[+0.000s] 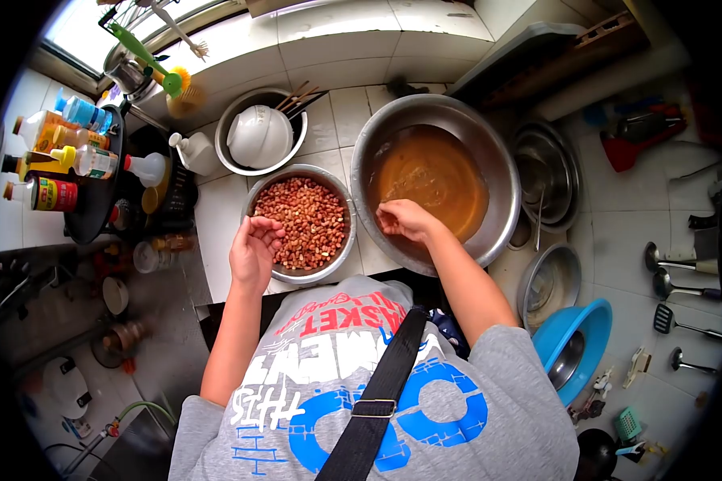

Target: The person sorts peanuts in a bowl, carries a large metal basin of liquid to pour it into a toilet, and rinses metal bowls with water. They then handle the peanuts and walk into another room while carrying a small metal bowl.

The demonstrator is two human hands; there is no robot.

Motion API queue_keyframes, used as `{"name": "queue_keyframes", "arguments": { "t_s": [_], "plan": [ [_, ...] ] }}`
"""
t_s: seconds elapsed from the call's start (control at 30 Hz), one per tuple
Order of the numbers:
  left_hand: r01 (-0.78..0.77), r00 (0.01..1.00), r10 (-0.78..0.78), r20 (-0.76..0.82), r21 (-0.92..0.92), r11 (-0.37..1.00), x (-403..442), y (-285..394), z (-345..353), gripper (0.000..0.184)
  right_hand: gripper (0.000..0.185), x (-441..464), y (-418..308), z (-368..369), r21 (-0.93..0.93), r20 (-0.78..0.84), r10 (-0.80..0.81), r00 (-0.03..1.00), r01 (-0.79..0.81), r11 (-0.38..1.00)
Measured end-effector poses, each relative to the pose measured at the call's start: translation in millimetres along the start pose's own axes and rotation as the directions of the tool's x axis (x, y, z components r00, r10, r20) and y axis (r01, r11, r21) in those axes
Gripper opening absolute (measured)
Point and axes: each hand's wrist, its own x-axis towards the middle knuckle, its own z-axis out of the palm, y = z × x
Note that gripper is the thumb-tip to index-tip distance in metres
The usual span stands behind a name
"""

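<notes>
Reddish-brown peanuts (309, 220) fill a round metal bowl (350, 240) on the white tiled counter. At this bowl's left rim is my left hand (254, 250), its fingers curled together over the edge of the peanuts. My right hand (405, 220) hangs over the near left part of a large metal basin (501, 172), fingertips pinched together. Brown, cloudy water (437, 180) stands in the basin. Whatever either hand holds, if anything, is too small or hidden to make out.
Behind the peanuts, a metal basin (231, 160) holds a white bowl (261, 136) and chopsticks. Bottles (56, 160) crowd the left. To the right stand stacked metal bowls (573, 176), a metal basin (549, 280) and a blue basin (598, 329). Ladles (670, 284) hang along the wall.
</notes>
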Motion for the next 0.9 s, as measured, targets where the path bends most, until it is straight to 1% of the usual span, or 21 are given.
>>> {"name": "queue_keyframes", "arguments": {
  "t_s": [0.07, 0.1, 0.13, 0.2, 0.27, 0.33, 0.43, 0.57, 0.77, 0.9],
  "plan": [
    [-0.001, 1.0, 0.001, -0.004, -0.002, 1.0, 0, 1, -1, 0.036, 0.018, -15, -14, 2, 0.313, 0.13, -0.019, 0.991, -0.023, 0.95],
    [0.0, 1.0, 0.0, -0.004, -0.003, 1.0, 0, 1, -2, 0.036, 0.017, -18, -20, 3, 0.37, 0.166, -0.079, 0.983, 0.012, 0.929],
    [0.002, 1.0, -0.002, -0.004, -0.004, 1.0, -1, 1, -3, 0.036, 0.016, -26, -25, 1, 0.455, 0.132, -0.105, 0.986, 0.034, 0.89],
    [0.009, 1.0, -0.009, -0.004, -0.008, 1.0, -1, 1, -5, 0.036, 0.018, -38, -35, -4, 0.583, 0.143, -0.24, 0.96, 0.115, 0.805],
    [0.019, 1.0, -0.02, -0.004, -0.011, 1.0, 0, 1, -8, 0.036, 0.025, -45, -40, -14, 0.691, 0.224, -0.356, 0.907, 0.11, 0.714],
    [0.024, 1.0, -0.024, 0.004, -0.011, 1.0, 1, 0, -10, 0.035, 0.033, -57, -49, -13, 0.767, 0.238, -0.461, 0.855, 0.126, 0.629],
    [0.029, 0.999, -0.029, 0.018, -0.016, 0.999, 2, 0, -12, 0.035, 0.048, -81, -68, 5, 0.796, 0.015, -0.426, 0.905, 0.247, 0.552],
    [0.03, 0.999, -0.029, 0.037, -0.021, 0.999, 4, 1, -12, 0.035, 0.067, -91, -72, 8, 0.821, 0.008, -0.47, 0.883, 0.263, 0.507],
    [0.03, 0.998, -0.029, 0.055, -0.02, 0.999, 4, 5, -13, 0.036, 0.072, -100, -76, 18, 0.813, 0.03, -0.506, 0.862, 0.274, 0.514],
    [0.04, 0.998, -0.038, 0.049, -0.023, 0.999, 2, 6, -17, 0.036, 0.074, -105, -84, 42, 0.823, 0.086, -0.519, 0.851, 0.233, 0.518]
  ]
}}
